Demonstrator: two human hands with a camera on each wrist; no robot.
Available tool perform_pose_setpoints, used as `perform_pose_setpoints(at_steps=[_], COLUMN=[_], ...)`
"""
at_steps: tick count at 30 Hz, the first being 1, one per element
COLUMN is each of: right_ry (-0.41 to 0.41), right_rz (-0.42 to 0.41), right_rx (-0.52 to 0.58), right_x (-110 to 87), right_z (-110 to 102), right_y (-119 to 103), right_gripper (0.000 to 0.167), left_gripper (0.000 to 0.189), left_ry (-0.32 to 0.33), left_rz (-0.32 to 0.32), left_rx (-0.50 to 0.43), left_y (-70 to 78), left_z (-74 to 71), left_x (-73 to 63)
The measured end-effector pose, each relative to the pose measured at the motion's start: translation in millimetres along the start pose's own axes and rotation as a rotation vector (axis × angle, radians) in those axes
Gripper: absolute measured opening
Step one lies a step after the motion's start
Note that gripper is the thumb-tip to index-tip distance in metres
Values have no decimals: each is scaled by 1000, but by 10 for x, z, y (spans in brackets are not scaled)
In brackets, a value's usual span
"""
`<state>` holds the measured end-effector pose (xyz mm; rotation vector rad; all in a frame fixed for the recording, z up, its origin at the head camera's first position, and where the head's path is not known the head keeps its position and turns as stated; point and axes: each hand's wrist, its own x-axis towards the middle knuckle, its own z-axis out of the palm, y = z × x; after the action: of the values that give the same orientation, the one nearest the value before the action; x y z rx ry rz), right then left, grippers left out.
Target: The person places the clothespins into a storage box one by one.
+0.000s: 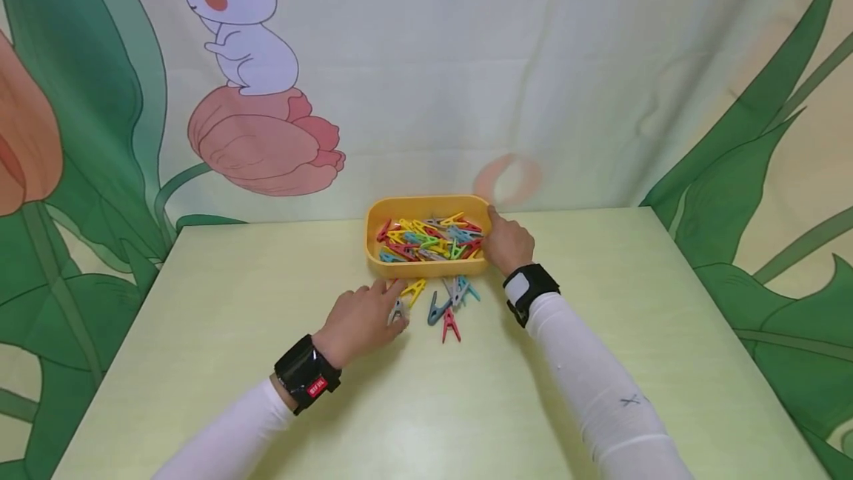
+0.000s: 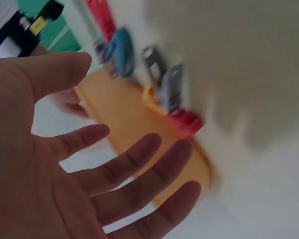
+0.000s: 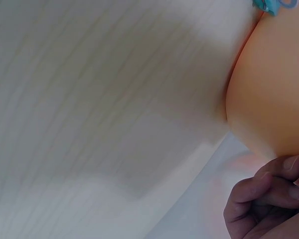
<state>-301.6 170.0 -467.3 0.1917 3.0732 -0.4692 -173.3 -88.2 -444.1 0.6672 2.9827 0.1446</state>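
A yellow plastic tray (image 1: 426, 270) stands at the back of the table, holding many small clothespins (image 1: 433, 239) in red, yellow, green, blue and grey. My right hand (image 1: 509, 243) grips the tray's right end, thumb at the rim; the right wrist view shows curled fingers (image 3: 284, 191) against the tray's side. In front of the tray lie several loose clothespins, among them a red one (image 1: 450, 324), a dark blue one (image 1: 437, 308) and a yellow one (image 1: 416, 291). My left hand (image 1: 363, 321) reaches over the left of these, its fingers extended and spread, with a grey clothespin (image 1: 397, 310) beneath them.
The pale table (image 1: 453, 406) ends at a hanging cloth (image 1: 426, 95) with a printed rabbit and plants, close behind the tray. Black bands (image 1: 306, 375) circle both wrists, over white sleeves (image 1: 600, 384).
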Motion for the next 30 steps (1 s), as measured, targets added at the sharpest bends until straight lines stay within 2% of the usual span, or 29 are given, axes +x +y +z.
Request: perform_pose_setpoints(at_steps=[2,4,9,14,18,21,24,27,28,30], right_ry=[-5,-11,-17,-19,-28,-17,-2,5,5,0], right_rz=[6,12,18,26,26,20,15,8,7,5], right_rx=[3,6,4,3,8,2,-4,-1,1,3], right_x=[0,1,10,14,12,16,25,21,18,11], right_z=[-3,-3,3,-1,-6,-3,-2,0,2,12], right_y=[-1,-1,-5,-11,-20,-19,-8,-3,-1,1], right_gripper=[68,69,69,69,70,69,68,68,68,68], left_gripper=[63,60,44,29,20,18,19,23,25,36], left_ry=[-68,-96,-96,-82,-13,76,160,208,215,180], left_rz=[13,30,73,107,144,170,159,116,99,58], left_rx=[1,6,16,-4,-46,-87,-121,-133,-132,-146], left_y=[-7,-16,-21,-2,25,29,-4,-53,-70,-91], left_z=[96,180,283,278,150,-45,-257,-432,-468,-517], left_x=[-18,-23,-15,-13,-29,21,171,380,452,576])
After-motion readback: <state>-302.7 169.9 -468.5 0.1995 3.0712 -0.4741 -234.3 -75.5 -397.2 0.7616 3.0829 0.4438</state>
